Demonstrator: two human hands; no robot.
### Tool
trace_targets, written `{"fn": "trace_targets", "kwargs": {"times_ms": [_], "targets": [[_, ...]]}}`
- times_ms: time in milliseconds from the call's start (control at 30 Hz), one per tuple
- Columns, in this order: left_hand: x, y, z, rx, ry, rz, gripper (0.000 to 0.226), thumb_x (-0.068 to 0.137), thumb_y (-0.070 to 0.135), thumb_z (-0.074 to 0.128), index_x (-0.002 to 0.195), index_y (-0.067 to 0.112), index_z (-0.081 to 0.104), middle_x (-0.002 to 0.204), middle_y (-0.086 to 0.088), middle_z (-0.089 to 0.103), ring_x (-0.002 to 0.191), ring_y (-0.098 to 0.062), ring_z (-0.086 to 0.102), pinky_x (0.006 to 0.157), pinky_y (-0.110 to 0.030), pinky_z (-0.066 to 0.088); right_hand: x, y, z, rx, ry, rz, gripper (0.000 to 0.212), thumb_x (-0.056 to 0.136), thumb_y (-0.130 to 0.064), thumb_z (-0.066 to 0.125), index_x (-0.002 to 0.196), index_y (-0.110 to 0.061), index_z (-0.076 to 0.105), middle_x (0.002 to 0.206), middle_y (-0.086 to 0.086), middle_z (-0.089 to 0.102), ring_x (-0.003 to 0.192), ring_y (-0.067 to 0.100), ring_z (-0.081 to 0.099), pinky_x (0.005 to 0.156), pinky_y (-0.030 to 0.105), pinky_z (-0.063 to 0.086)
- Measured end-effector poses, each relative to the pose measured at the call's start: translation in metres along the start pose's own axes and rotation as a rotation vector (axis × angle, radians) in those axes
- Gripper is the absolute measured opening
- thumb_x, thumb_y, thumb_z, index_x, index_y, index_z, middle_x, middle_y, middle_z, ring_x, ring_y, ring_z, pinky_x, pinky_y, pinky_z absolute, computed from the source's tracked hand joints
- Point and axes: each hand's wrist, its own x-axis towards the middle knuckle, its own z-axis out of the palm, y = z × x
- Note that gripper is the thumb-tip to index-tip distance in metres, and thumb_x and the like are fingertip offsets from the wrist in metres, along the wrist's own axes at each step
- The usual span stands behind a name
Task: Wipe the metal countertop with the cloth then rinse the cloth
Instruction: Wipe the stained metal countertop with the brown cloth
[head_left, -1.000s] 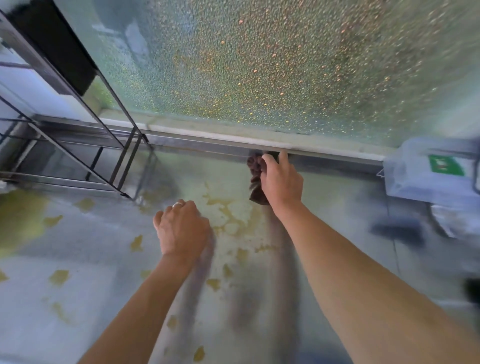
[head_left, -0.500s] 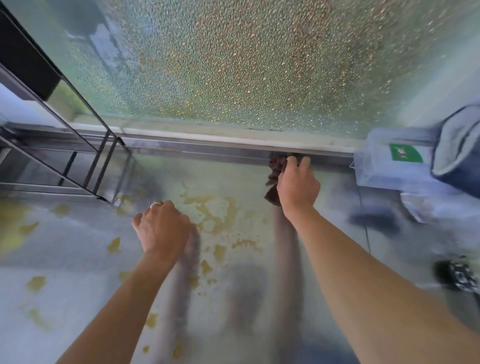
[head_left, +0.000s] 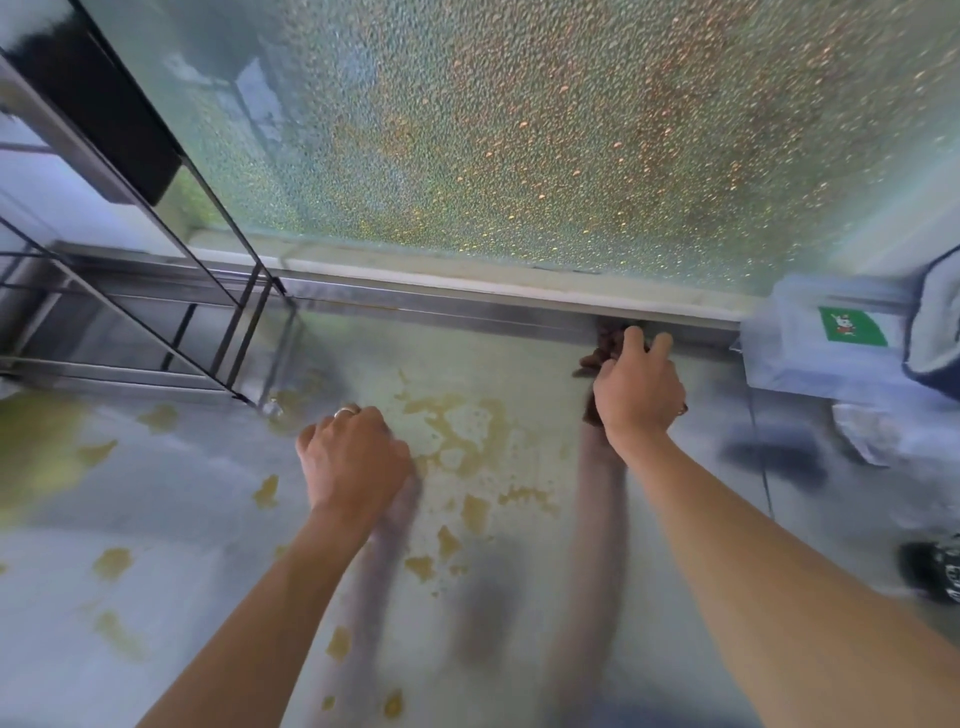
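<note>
The right hand bears down on a dark brown cloth, fingers spread over the top of it with the tips curling over its far edge, pinning it at the back of the metal countertop, hard against the raised rear lip that runs below the textured glass panel. The placement is judged deliberate: the seam between worktop and lip is where residue collects, and a hand laid over the cloth puts weight into that corner.

The cloth is bunched, not spread flat. What shows of it runs from the lip back toward the person, under the palm, so its long axis lies roughly front to back; its far end points at the lip and touches it (the near end is hidden by the hand and wrist).

The left hand rests on the countertop as a closed fist holding nothing visible, knuckles up, a ring on one finger. It appears to serve as a brace while the person leans forward.

Yellowish spill patches lie between the two hands and spread to the left, well apart from the cloth. Wiping is judged far from complete; rinsing is not yet begun.
</note>
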Motion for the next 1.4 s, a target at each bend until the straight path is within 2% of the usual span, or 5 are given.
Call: {"fn": "trace_targets", "kwargs": {"times_ms": [233,567,767,1000,1400], "targets": [[0.015,-0.014,-0.014,-0.012,-0.036,0.064,0.018,0.083,0.034,0.058,0.091,0.034,0.075,0.100,0.010,0.070,0.097,-0.014,0.066,0.102,-0.034,0.038,-0.021,-0.041,0.006,0.097,0.032,-0.294,0.034,0.085,-0.023,0.070,0.117,-0.012,0.066,0.106,0.017,0.058,0.076,0.040,0.066,0.056,0.037,0.043],[0.039,-0.030,-0.024,0.123,-0.136,0.159,0.029,0.091,0.031,0.045,0.090,0.031,0.074,0.091,0.010,0.068,0.087,-0.010,0.064,0.104,-0.034,0.032,-0.048,-0.217,0.043,0.236,-0.061,-0.836,0.032,0.092,-0.019,0.066,0.123,-0.028,0.064,0.103,0.007,0.054,0.076,0.030,0.063,0.052,0.036,0.050],[0.049,-0.031,-0.027,0.091,-0.172,0.204,0.028,0.094,0.028,0.044,0.082,0.025,0.069,0.084,0.009,0.068,0.082,-0.012,0.062,0.107,-0.035,0.031,-0.053,-0.273,0.059,0.140,-0.111,-0.786,0.029,0.083,-0.008,0.072,0.109,-0.019,0.066,0.108,0.017,0.056,0.069,0.037,0.060,0.050,0.035,0.031],[0.057,-0.033,-0.031,0.100,-0.246,0.244,0.026,0.093,0.025,0.043,0.075,0.027,0.061,0.080,0.009,0.063,0.071,-0.013,0.046,0.102,-0.035,0.035,-0.046,-0.270,0.058,0.052,-0.057,-0.795,0.033,0.071,-0.019,0.086,0.101,-0.020,0.072,0.096,0.014,0.063,0.050,0.031,0.059,0.045,0.030,0.024],[0.056,-0.026,-0.025,0.101,-0.241,0.203,0.030,0.094,0.028,0.047,0.093,0.033,0.076,0.092,0.015,0.067,0.078,-0.007,0.053,0.105,-0.032,0.033,-0.014,-0.144,0.033,0.017,0.095,-0.721,0.030,0.086,-0.023,0.075,0.115,-0.024,0.070,0.098,0.009,0.061,0.056,0.035,0.063,0.041,0.034,0.045]]}}
